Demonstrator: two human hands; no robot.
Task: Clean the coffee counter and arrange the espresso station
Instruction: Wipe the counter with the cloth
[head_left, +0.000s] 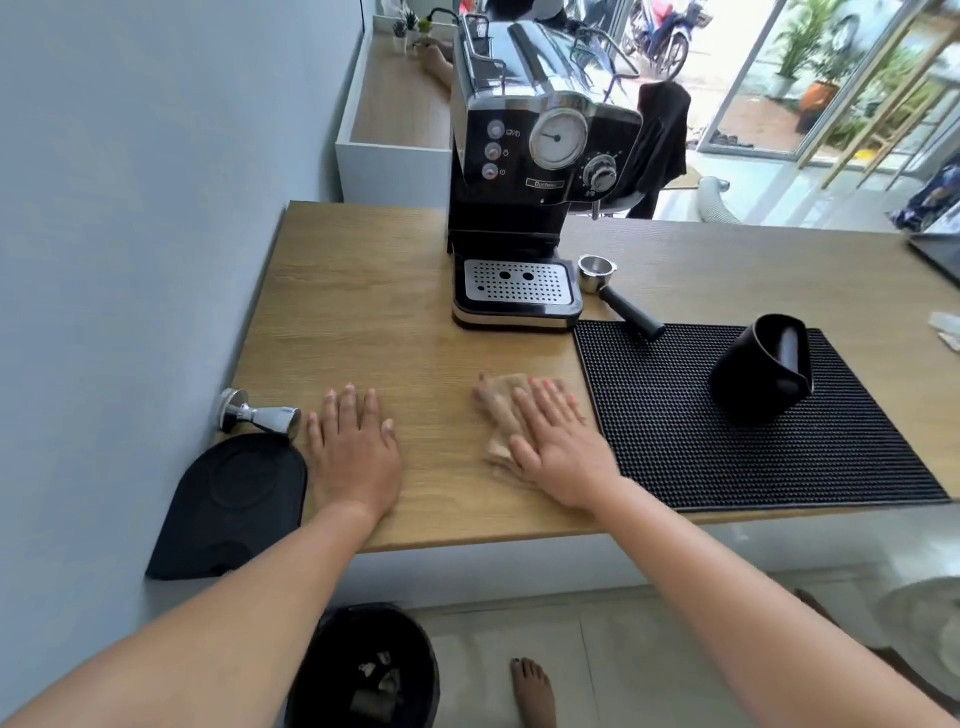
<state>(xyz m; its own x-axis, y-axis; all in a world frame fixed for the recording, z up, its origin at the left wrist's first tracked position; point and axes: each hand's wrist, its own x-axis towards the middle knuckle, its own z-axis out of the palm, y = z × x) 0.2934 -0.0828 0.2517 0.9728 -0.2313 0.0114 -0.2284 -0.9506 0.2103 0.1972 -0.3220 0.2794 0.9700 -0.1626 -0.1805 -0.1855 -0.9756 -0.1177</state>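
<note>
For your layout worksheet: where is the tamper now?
Head view, left side: the tamper lies by the wall, beyond the black mat, beside the left hand.

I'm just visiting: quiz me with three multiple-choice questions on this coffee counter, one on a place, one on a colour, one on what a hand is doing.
1. Where does the shiny steel tamper lie?
A) on the black rubber mat
B) on the wooden counter, left of the left hand
C) on the drip tray

2. What colour is the folded cloth?
A) blue
B) beige
C) red

3. What is the right hand doing?
A) pressing flat on the cloth
B) gripping the tamper
C) hanging idle

Answers: 1 B, it lies there on its side; 2 B, pale tan; 3 A, straight fingers rest on it.
</note>
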